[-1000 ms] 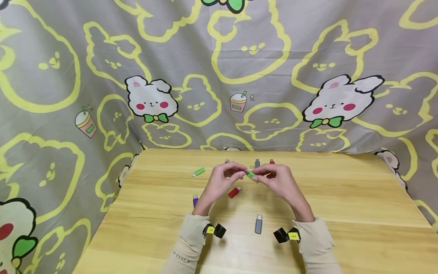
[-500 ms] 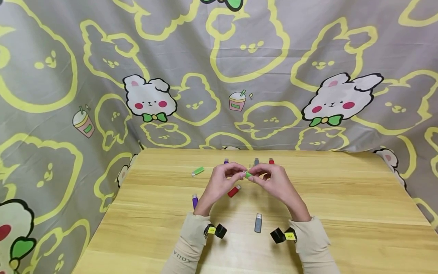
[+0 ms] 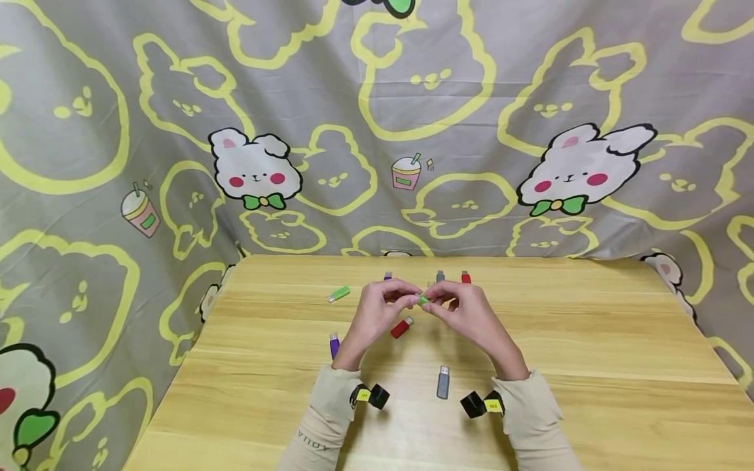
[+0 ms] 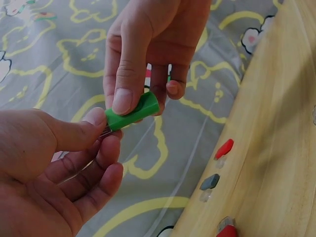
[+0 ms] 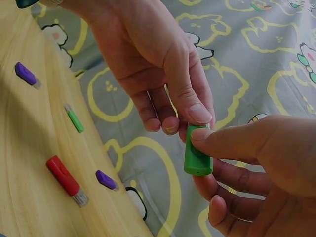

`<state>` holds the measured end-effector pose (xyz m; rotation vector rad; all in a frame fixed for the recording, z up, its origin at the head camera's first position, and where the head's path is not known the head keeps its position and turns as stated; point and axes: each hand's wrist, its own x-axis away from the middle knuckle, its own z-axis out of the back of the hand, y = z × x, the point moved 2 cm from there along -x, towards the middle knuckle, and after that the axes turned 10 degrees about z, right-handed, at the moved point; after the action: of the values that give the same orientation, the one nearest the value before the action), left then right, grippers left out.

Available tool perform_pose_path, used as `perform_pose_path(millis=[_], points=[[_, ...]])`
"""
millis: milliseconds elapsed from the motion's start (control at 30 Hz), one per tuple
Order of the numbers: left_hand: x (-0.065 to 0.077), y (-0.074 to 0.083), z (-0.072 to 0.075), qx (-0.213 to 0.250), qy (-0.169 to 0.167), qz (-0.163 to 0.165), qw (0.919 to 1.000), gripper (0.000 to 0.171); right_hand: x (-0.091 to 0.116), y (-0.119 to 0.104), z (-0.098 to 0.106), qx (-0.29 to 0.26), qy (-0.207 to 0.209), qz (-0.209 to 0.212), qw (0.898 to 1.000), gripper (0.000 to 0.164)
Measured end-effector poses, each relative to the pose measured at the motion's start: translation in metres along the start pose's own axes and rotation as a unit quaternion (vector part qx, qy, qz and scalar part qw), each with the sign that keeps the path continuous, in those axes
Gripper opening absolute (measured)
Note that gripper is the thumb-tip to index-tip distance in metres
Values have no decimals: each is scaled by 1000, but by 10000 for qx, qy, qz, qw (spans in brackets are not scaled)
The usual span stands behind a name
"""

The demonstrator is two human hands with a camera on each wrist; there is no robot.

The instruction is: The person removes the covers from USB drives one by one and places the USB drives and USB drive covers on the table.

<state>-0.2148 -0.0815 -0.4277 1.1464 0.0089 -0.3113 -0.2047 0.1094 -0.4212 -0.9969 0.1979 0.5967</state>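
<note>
Both hands meet over the far part of the table around one green USB stick (image 5: 198,160). My right hand (image 3: 471,311) pinches its green body, the thumb lying flat on the broad side in the right wrist view. My left hand (image 3: 376,311) pinches the other end between thumb and index finger. A bit of the shiny connector end (image 4: 105,131) shows there in the left wrist view, mostly hidden by the fingertips. Closest below the hands lies a red USB stick (image 3: 402,327), and a purple USB stick (image 3: 334,343) sits beside the left wrist.
A grey USB stick (image 3: 443,381) lies between the forearms. Another green stick (image 3: 339,294) is left of the hands. Along the wooden table's (image 3: 589,360) far edge lie a purple (image 3: 388,276), a grey (image 3: 440,276) and a red stick (image 3: 466,278). A patterned curtain (image 3: 330,65) hangs behind.
My right hand has shifted left toward the left hand, bringing the green body closer to it. The connector end that showed between the hands is now mostly covered.
</note>
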Motion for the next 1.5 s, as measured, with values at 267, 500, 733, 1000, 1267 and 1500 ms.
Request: perform_pose_path(millis=[267, 500, 733, 1000, 1267, 1500], points=[[0, 0, 2, 13, -57, -72, 10000, 8, -1, -1, -1, 66, -45, 36, 10000, 9], [0, 1, 2, 26, -131, -45, 9999, 8, 1, -2, 1, -93, -119, -38, 9999, 10], [1, 1, 2, 3, -135, 11, 9999, 7, 2, -1, 1, -176, -168, -63, 9997, 12], [1, 1, 4, 2, -167, 43, 9999, 8, 2, -1, 1, -249, -180, -11, 9995, 12], [2, 2, 4, -1, -197, 50, 9998, 8, 3, -1, 2, -240, -202, -34, 9995, 11], [2, 3, 4, 0, -199, 12, 9998, 7, 3, -1, 3, -277, -259, -34, 9993, 11]])
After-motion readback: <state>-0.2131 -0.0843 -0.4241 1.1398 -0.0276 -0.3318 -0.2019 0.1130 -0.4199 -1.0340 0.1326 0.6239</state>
